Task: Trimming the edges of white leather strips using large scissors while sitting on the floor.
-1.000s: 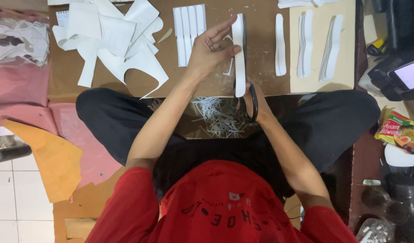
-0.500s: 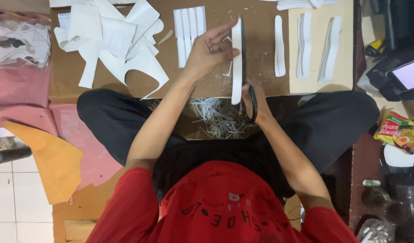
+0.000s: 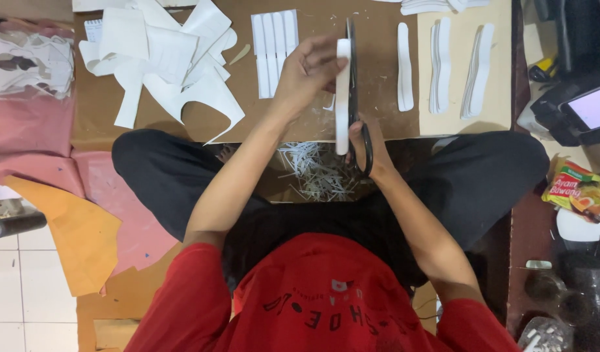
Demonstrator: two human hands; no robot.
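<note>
Brown board forms the surface (image 3: 378, 98), laid low before a person seated cross-legged and seen from overhead, with pale floor tiles (image 3: 26, 287) at the lower left. A long white strip (image 3: 342, 98) is held upright off the surface by the left hand (image 3: 310, 68), whose fingers (image 3: 326, 49) are closed around its upper part, apparently so that its edge is offered to the blades. Black scissors (image 3: 355, 111) are gripped by the right hand (image 3: 371, 146), fingers through the loops, with the blades lying along the strip's right edge; how far the blades stand apart cannot be told. Thin white trimmings (image 3: 313, 173) are gathered in the lap directly below the cut, where offcuts would be expected to drop. Finished white strips are kept sorted: a row of four (image 3: 274, 52) just left of the hand, a single piece (image 3: 405, 65) to its right, and two stacks (image 3: 459, 68) on a cream sheet (image 3: 495, 117). Larger white offcuts (image 3: 157, 58) are heaped at the upper left, apart from the sorted pieces. Pink and orange sheets (image 3: 72, 228) lie on the floor to the left. At the right edge a flat packet in yellow, green and red (image 3: 577, 192) is seen, with a lit phone screen (image 3: 590, 107) above it.
</note>
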